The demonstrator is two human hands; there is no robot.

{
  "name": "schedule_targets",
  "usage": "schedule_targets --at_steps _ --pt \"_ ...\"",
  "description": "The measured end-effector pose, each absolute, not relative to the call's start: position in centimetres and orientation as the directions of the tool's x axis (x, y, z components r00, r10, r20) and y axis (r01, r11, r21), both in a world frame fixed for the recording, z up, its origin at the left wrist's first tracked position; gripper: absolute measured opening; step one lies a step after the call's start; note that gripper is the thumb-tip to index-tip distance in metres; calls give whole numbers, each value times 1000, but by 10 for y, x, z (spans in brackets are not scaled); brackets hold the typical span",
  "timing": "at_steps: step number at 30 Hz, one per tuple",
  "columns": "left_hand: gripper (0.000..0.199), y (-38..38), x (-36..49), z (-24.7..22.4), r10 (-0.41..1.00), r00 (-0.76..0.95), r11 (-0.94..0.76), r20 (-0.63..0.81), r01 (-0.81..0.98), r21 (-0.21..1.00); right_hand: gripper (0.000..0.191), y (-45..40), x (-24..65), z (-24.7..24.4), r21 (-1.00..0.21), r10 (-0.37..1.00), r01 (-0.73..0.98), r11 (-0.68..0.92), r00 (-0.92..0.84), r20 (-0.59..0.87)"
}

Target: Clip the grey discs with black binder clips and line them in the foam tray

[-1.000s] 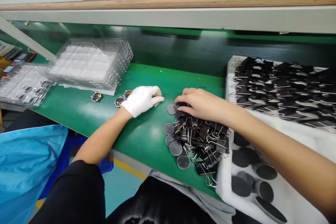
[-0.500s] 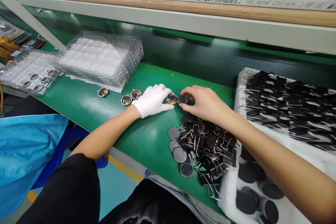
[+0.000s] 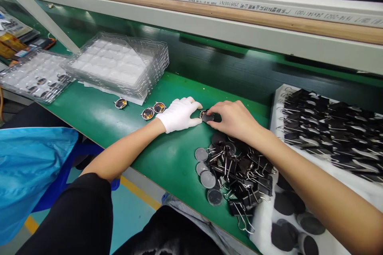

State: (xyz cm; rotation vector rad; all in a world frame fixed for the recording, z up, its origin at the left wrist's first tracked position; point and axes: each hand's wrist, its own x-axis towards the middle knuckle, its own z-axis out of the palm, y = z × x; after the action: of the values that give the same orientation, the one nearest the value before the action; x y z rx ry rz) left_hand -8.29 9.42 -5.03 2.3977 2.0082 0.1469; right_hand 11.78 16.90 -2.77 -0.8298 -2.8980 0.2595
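Observation:
My left hand (image 3: 181, 114), in a white glove, rests on the green table with thumb and forefinger at the left side of a round watch case (image 3: 202, 116), steadying it. My bare right hand (image 3: 235, 118) pinches a dark round disc (image 3: 208, 116) between thumb and fingers. This disc lies over the case and covers most of it. Left of the glove are two touching watch cases with orange-and-black insides, a lower one (image 3: 147, 114) and an upper one (image 3: 159, 107). Another watch case (image 3: 121, 103) lies farther left.
Black binder clips (image 3: 239, 171) and loose grey discs (image 3: 207, 179) are heaped below my right hand. A white foam tray (image 3: 278, 123) of clips stands at right, more discs before it. Stacked clear trays (image 3: 119, 63) sit back left; a shelf (image 3: 191, 16) crosses above.
My right hand has brought the disc left onto the watch case, which showed its orange inside before. My left hand stays beside the case. The whole view has shifted slightly.

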Motion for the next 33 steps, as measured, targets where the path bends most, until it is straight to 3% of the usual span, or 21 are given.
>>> schedule_targets --at_steps 6,11,14,20,22,26,28,31,33 --pt "57 96 -82 -54 974 211 -216 87 975 53 21 173 119 -39 -212 568 537 816 -813 128" --pt "48 101 -79 -61 969 199 -208 149 977 49 23 177 122 -42 -237 678 641 730 -723 134" --pt "46 103 -78 -62 967 201 -211 156 976 51 20 183 120 -41 -238 647 614 753 -756 100" --pt "47 101 -77 -60 977 149 -160 151 985 58 40 176 121 -21 -106 591 586 803 -806 29" --pt "52 100 -76 -62 979 136 -148 155 987 68 42 165 133 -9 -165 542 536 828 -840 -14" --pt "73 102 -69 -64 977 132 -147 165 986 84 32 146 163 5 -416 317 389 822 -919 -234" --pt "65 104 -66 -64 976 143 -161 166 982 102 29 143 171 2 -458 260 382 802 -915 -308" --pt "48 108 -64 -63 975 153 -175 163 976 128 18 147 173 -6 -542 238 343 767 -937 -257" --pt "48 109 -65 -62 975 154 -176 160 975 137 21 152 174 -7 -628 230 287 723 -958 -173"
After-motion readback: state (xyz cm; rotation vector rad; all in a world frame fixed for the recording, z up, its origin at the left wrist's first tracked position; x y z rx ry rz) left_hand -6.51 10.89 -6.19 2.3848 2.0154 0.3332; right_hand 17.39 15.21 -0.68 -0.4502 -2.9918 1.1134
